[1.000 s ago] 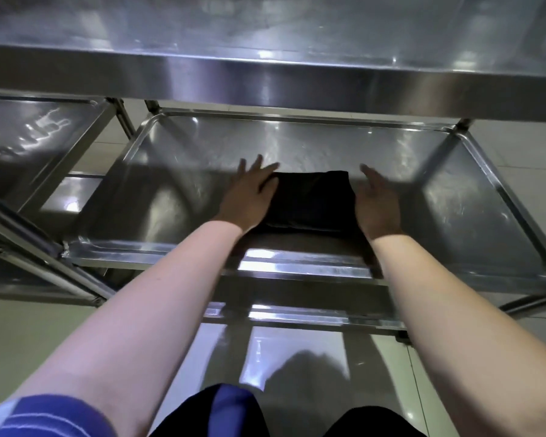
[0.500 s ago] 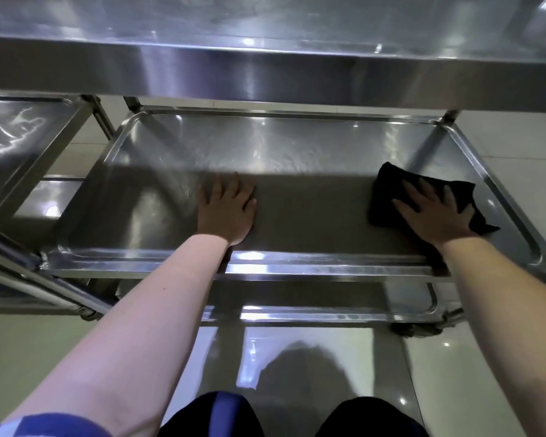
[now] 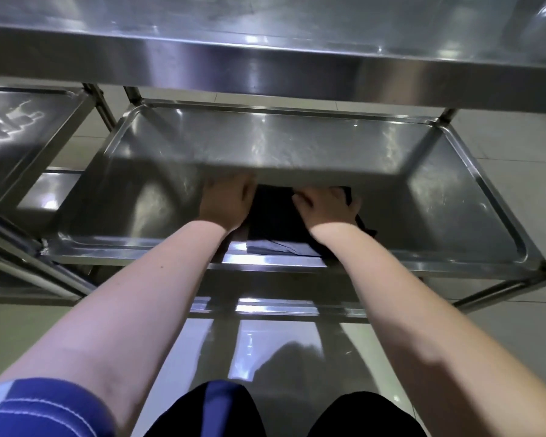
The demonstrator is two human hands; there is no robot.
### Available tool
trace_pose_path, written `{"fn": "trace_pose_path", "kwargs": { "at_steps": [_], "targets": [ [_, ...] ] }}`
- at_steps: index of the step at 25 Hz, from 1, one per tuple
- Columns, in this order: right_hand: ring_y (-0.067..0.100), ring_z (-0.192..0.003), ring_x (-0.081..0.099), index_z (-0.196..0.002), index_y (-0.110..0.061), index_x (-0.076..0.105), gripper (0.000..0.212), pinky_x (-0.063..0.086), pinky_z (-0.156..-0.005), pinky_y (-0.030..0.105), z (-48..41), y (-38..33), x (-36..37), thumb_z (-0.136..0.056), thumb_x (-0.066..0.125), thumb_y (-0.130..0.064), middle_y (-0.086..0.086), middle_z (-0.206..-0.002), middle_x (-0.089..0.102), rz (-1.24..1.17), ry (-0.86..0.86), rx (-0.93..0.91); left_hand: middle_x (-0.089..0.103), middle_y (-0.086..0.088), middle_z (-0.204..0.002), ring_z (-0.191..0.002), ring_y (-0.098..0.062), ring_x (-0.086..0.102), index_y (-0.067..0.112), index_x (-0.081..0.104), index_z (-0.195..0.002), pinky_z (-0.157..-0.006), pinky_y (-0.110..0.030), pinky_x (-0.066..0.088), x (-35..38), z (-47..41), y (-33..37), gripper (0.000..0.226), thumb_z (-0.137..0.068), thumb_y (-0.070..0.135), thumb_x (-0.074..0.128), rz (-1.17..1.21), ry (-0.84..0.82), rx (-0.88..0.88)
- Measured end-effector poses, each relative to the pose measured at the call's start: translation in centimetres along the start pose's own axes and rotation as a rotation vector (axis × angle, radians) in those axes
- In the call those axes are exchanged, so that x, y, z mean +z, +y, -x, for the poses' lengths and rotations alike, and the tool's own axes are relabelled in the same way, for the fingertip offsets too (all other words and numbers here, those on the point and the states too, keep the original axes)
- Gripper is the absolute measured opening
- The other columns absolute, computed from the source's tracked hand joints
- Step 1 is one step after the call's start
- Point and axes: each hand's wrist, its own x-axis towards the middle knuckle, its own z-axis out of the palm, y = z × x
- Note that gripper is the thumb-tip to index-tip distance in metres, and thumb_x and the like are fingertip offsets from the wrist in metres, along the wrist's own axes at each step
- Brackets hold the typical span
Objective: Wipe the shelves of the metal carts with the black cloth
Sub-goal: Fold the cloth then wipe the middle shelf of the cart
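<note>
From the head camera, we found the fingertips hardest to read: the shadow of the top shelf fell across them, and both hands were slightly blurred. The black cloth lay on the middle shelf of the metal cart, near its front rim. Its near edge reached the lip and much of the rest was covered by our right hand. That hand's fingers looked bent down onto the cloth and gripping it, though we could not tell how tightly. Our left hand lay flat on the shelf with its fingers stretched forward, touching the cloth's left edge and holding nothing. A second cart was cut off at the left. Our blue sleeve showed at the bottom corner.
</note>
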Motion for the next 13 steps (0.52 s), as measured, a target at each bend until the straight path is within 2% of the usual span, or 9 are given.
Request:
{"fn": "trace_pose_path", "kwargs": {
  "at_steps": [1,3,5,7,9,11,13],
  "targets": [
    [0.029,-0.142,0.024,-0.139,-0.04,0.043,0.04,0.003,-0.112,0.06,-0.9,1.0,-0.9,-0.1,0.036,-0.046,-0.006,-0.154,0.036,0.031,0.057,0.02,0.061,-0.011,-0.132,-0.12,-0.033,0.055,0.019,0.056,-0.135,-0.105,-0.043,0.035,-0.1,-0.3,1.1,0.039,-0.103,0.036,0.039,0.008,0.0,0.089],
    [0.03,-0.143,0.023,-0.142,-0.029,0.042,0.042,0.002,-0.114,0.061,-1.8,2.1,-1.6,-0.102,0.039,-0.037,0.0,-0.153,0.038,0.158,-0.004,0.017,0.057,-0.008,-0.137,-0.123,-0.031,0.052,0.02,0.053,-0.138,-0.103,-0.039,0.036,0.2,-0.5,3.7,0.041,-0.101,0.036,0.044,-0.036,-0.05,0.23],
    [0.032,-0.139,0.031,-0.138,-0.022,0.048,0.039,0.006,-0.115,0.061,-1.5,2.2,-1.2,-0.101,0.042,-0.034,0.007,-0.144,0.048,0.212,-0.023,-0.003,0.054,-0.008,-0.138,-0.125,-0.032,0.048,0.019,0.051,-0.138,-0.102,-0.039,0.034,1.2,-0.4,5.7,0.042,-0.102,0.037,0.042,-0.156,-0.115,0.233],
    [0.034,-0.129,0.041,-0.128,-0.018,0.053,0.032,0.018,-0.112,0.055,-0.9,2.1,-1.4,-0.099,0.049,-0.029,0.009,-0.132,0.056,0.229,0.075,-0.043,0.056,-0.009,-0.133,-0.122,-0.032,0.048,0.017,0.053,-0.134,-0.099,-0.04,0.034,1.5,0.0,6.3,0.038,-0.102,0.035,0.041,-0.23,-0.117,0.192],
    [0.033,-0.122,0.045,-0.121,-0.015,0.055,0.027,0.029,-0.104,0.045,0.0,1.9,-2.7,-0.096,0.053,-0.024,0.01,-0.124,0.059,0.252,0.155,-0.121,0.059,-0.009,-0.129,-0.12,-0.031,0.049,0.016,0.056,-0.13,-0.098,-0.038,0.031,0.4,0.6,6.6,0.035,-0.101,0.033,0.043,-0.245,-0.051,0.201],
    [0.033,-0.116,0.046,-0.117,-0.011,0.054,0.024,0.032,-0.092,0.04,1.7,1.8,-4.9,-0.095,0.054,-0.021,0.011,-0.118,0.058,0.197,0.212,-0.209,0.062,-0.012,-0.121,-0.115,-0.033,0.051,0.011,0.061,-0.123,-0.095,-0.039,0.031,-1.9,1.8,7.2,0.031,-0.1,0.028,0.049,-0.176,0.06,0.258],
    [0.036,-0.105,0.047,-0.111,-0.006,0.057,0.019,0.032,-0.083,0.04,4.8,2.2,-7.3,-0.094,0.057,-0.015,0.014,-0.109,0.058,0.121,0.304,-0.322,0.064,-0.016,-0.103,-0.098,-0.037,0.057,0.006,0.068,-0.109,-0.086,-0.041,0.037,-4.6,3.9,8.1,0.022,-0.094,0.02,0.061,-0.104,0.209,0.378]
  ]
}}
